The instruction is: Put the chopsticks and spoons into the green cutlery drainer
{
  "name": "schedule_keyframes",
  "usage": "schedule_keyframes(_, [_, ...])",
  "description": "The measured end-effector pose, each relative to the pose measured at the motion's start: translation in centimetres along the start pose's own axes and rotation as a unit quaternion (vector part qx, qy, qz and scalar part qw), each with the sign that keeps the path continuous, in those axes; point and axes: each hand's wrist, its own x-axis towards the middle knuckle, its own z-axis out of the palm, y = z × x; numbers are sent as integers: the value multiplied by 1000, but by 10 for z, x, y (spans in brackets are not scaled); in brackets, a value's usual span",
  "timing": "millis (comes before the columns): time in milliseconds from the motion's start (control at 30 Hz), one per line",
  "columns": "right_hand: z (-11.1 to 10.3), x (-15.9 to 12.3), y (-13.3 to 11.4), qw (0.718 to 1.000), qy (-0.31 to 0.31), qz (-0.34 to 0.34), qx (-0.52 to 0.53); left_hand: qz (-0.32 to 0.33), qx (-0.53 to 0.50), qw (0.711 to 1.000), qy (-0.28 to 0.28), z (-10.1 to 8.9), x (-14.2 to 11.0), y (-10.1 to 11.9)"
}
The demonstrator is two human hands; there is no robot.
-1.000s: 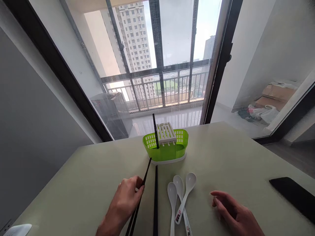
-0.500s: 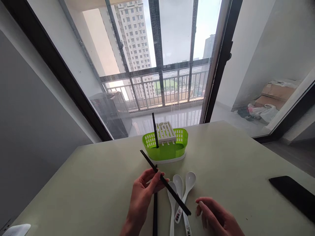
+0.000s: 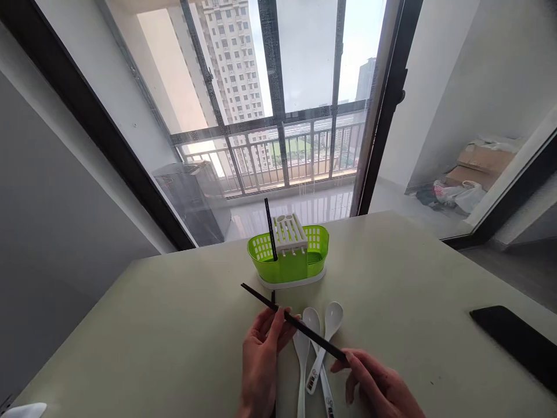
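My left hand [image 3: 262, 360] pinches a black chopstick [image 3: 300, 327] near its middle, holding it slantwise above the table. My right hand [image 3: 376, 386] grips the same chopstick at its lower right end with thumb and fingertips. Under it lie three white spoons [image 3: 319, 339], bowls pointing away from me. A second black chopstick [image 3: 272, 297] lies on the table, mostly hidden behind my left hand. Farther back stands a green cutlery basket [image 3: 288, 255] with a white slotted insert, and one black chopstick [image 3: 270, 237] stands upright in its left part.
A black phone [image 3: 517, 342] lies near the table's right edge. A white object [image 3: 24, 410] shows at the bottom left corner. The pale table [image 3: 174, 331] ends at a glass balcony door just behind the basket.
My left hand lifted a chopstick off the table and turned it crosswise. My right hand moved in from the right and took hold of its lower end.
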Motion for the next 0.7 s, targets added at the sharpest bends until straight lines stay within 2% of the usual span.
schedule_keyframes(233, [2,3,7,999,22,12,31,-2,-11,1000,11,5,-6,-8])
schedule_keyframes(467, [3,3,6,1000,28,8,3,-6,-8,1000,16,4,-7,-9])
schedule_keyframes(700, [2,3,4,999,22,5,29,-9,-27,1000,11,4,-6,-12])
